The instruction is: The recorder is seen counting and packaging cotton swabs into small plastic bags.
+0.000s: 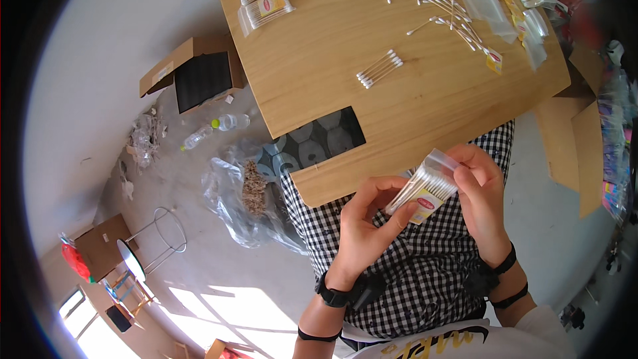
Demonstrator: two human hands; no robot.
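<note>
Over my lap, just off the table's near edge, I hold a clear plastic bag of cotton swabs (435, 179) with a yellow and red label card. My left hand (373, 216) is closed round its lower left side, thumb on the front by the label. At the upper right, my right hand (480, 183) pinches the bag's clear open-looking end between thumb and fingers. The white swab tips point toward the right hand. On the table beyond lies a small neat row of loose cotton swabs (380, 69).
Scattered swabs (452, 13), an empty clear bag (488, 13) and yellow cards lie at the table's far right. Filled swab packs (266, 6) are stacked far left. The wooden table (319, 46) has a dark cutout. Open cardboard boxes (575, 146) and plastic bottles (231, 121) stand around.
</note>
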